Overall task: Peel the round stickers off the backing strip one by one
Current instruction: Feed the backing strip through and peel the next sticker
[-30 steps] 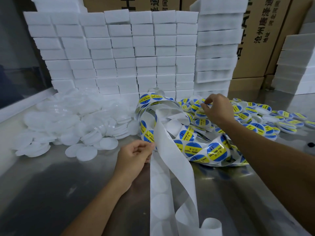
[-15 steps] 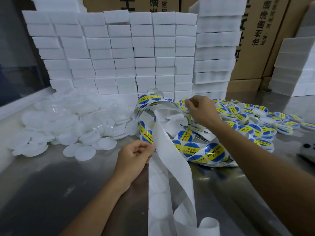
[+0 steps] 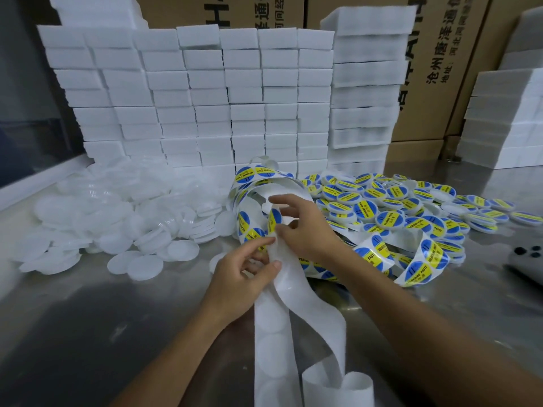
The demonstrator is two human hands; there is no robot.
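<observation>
above a steel tabletop, the backing strip, running lengthwise away from the body, is pinched by the left hand; just beyond, the next round sticker is gripped at its edge by the nearer right hand.

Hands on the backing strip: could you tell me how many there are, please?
2. The left hand pinches the strip below the stickers; the right hand, just beyond it, pinches a sticker on the strip. No others show.
</observation>
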